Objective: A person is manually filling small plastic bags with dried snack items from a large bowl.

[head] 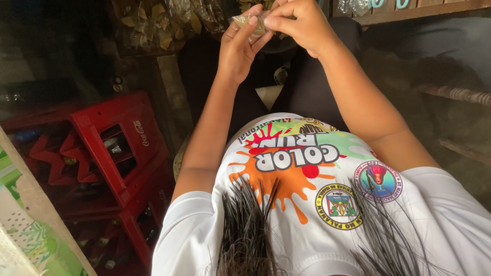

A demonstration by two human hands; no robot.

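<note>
A small clear packet is pinched between the closed fingers of the left hand and right hand, beside red bottle crates.

Daylit foreground, dim murky background, slightly soft focus.

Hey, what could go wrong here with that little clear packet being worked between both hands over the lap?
1. The small clear packet is pinched only at the fingertips of the left hand and right hand; it could slip and drop onto the dark lap or the dim floor, where it may be hard to spot.
2. If it is open, its contents might spill.
3. The red bottle crates stand close by the left elbow, which might bump them.
</note>
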